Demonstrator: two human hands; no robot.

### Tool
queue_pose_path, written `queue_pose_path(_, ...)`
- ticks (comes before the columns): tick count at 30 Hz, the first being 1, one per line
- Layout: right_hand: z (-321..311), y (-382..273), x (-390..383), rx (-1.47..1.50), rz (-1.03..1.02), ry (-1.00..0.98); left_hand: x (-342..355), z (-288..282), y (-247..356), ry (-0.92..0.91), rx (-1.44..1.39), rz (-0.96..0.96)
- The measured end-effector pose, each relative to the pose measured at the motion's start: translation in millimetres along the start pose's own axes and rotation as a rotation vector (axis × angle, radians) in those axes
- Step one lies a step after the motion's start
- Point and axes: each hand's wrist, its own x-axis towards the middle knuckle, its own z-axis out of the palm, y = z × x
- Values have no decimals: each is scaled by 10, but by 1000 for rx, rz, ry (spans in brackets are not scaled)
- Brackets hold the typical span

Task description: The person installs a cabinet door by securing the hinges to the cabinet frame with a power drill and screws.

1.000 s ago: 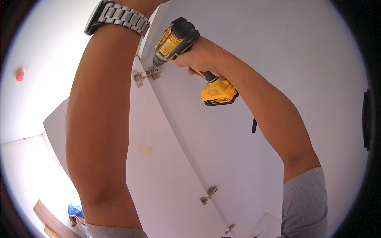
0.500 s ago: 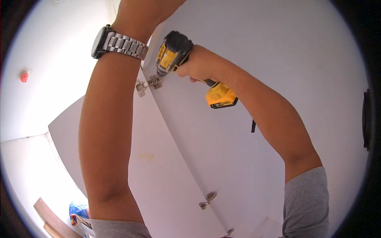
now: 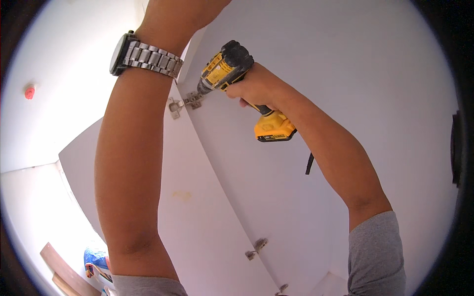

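My right hand is wrapped round the handle of a yellow and black cordless drill, its battery hanging below. The drill's nose points down-left and meets the mounting plate of a metal hinge; whether the bit sits in a screw is too small to tell. That hinge joins a pale door panel to a pale cabinet side panel. Raised at the top, my left hand is near the upper part of the door, its fingers cut off by the picture's edge. A metal watch is on that wrist.
Lower along the same door edge are a second hinge and another. Brown boards and a blue bag-like thing stand at the lower left. A red fitting is on the bright ceiling.
The drill's rear has swung right, so its body leans over more while its nose stays at the hinge. My right forearm has shifted slightly down and left; my left arm has barely moved.
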Motion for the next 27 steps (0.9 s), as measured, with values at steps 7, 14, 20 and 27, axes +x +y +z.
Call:
queue_pose_path(7, -20, -51, -35, 137, 114, -18, 119, 164, -260, -58, 43, 67)
queue_pose_path(14, 13, 120, 58, 252, 101, -19, -34, 269, -768, -189, 441, 84)
queue_pose_path(20, 22, 247, 89, 249, 125, 2, -875, 580, -1267, -113, -50, -304)
queue_pose_path(27, 48, 223, 131, 300, 131, -4, -1604, 1035, -1800, -409, 256, -426)
